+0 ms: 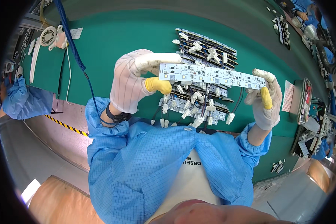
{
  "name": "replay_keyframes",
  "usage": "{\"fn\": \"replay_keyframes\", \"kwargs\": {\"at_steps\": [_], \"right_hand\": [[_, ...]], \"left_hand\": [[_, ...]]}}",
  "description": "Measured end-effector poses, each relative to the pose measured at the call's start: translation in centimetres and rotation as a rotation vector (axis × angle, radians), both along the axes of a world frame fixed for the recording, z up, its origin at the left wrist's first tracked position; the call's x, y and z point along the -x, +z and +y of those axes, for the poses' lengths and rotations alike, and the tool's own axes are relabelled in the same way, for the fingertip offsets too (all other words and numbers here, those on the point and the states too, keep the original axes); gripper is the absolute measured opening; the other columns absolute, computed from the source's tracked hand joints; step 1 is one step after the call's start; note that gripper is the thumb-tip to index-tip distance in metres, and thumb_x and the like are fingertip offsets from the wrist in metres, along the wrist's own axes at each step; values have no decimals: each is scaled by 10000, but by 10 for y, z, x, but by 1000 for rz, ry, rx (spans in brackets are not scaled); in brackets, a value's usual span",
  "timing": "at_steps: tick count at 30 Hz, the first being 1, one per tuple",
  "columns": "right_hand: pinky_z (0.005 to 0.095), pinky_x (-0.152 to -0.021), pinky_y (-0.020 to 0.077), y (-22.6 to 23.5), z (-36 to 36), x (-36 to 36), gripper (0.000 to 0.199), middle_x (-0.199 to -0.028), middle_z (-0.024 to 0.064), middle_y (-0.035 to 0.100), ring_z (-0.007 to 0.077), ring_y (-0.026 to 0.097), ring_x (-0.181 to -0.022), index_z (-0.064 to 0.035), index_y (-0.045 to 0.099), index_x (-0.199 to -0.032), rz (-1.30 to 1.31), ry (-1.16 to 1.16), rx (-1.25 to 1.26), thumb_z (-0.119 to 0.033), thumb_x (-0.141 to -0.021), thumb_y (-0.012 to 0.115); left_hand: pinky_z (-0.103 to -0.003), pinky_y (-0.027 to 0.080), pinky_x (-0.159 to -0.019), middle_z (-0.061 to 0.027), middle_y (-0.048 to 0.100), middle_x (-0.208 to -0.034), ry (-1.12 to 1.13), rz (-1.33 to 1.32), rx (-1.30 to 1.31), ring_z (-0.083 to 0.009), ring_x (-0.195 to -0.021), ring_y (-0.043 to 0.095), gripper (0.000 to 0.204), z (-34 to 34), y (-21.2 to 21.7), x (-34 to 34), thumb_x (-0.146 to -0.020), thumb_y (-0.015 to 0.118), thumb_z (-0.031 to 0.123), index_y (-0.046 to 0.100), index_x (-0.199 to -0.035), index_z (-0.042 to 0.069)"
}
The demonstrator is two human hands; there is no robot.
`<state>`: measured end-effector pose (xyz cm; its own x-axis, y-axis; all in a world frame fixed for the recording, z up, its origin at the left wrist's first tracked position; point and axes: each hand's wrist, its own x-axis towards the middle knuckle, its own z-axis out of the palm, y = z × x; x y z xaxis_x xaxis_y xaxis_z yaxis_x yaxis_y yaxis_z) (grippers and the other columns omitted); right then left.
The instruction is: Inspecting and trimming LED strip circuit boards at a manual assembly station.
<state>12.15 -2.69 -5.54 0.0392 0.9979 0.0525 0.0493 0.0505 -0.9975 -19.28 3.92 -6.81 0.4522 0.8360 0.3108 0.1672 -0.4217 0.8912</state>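
A long white LED circuit board [217, 75] is held up level between both my gloved hands, its component side showing. My left hand [140, 76] pinches its left end, white-gloved fingers above and the yellow-tipped thumb below. At the right end my right hand [266, 99] grips in the same way, with a yellow thumb tip at the lower edge. Behind and beneath the board lie stacked circuit boards [209, 43] with black cables and white plug connectors [196, 98]. One cable with a white connector [230, 118] hangs below the held board's right part. A wrist strap with a blue cord circles my left wrist.
The stacks rest on a green mat [100, 33]. A small white fan [50, 37] stands at the far left, near a coiled blue cord [69, 33]. At the right are a tray [304, 100] and loose connectors [278, 166]. Co-workers in blue sit on both sides.
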Motion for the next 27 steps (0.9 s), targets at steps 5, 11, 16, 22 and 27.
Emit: {"fn": "replay_keyframes", "kwargs": {"at_steps": [5, 11, 16, 22, 27], "right_hand": [[221, -554, 448, -7, 5, 10, 484, -834, 99, 606, 117, 581, -616, 52, 492, -1156, -158, -152, -207, -368, -921, 543], [259, -593, 468, -14, 5, -4, 419, -826, 85, 594, 122, 587, -640, 42, 489, -1161, 273, -93, -144, -304, -931, 543], [260, -589, 481, -5, 11, 8, 329, -818, 89, 603, 128, 593, -630, 43, 499, -1144, 265, -41, -120, -201, -928, 540], [249, -574, 497, -5, 7, 6, 296, -838, 110, 619, 140, 603, -609, 45, 509, -1134, 219, -101, -177, -155, -918, 546], [235, -625, 461, -5, 3, -3, 433, -937, 56, 555, 106, 577, -794, 42, 478, -1170, 183, -2, -186, -268, -892, 601]], "left_hand": [[-360, 499, -824, -144, 557, -1096, 18, -53, -2, -228, -1003, 580, 738, 7, -4, -1, -696, 754, 452, 523, -1200, -35], [-461, 429, -760, -190, 401, -1365, -372, -1105, -48, -337, -968, 547, 943, 5, 43, -36, -697, 704, 579, 261, -1400, 133], [-453, 426, -789, -183, 439, -1326, -412, -1127, -149, -328, -992, 545, 838, -60, 81, -38, -742, 679, 519, 293, -1376, 129], [-443, 423, -824, -175, 484, -1279, -580, -1138, -190, -316, -1020, 542, 713, -3, 96, -44, -796, 648, 448, 332, -1347, 124], [-435, 421, -853, -167, 522, -1240, -733, -1200, -195, -307, -1043, 540, 609, -31, 103, -8, -841, 623, 388, 364, -1322, 120]]}}
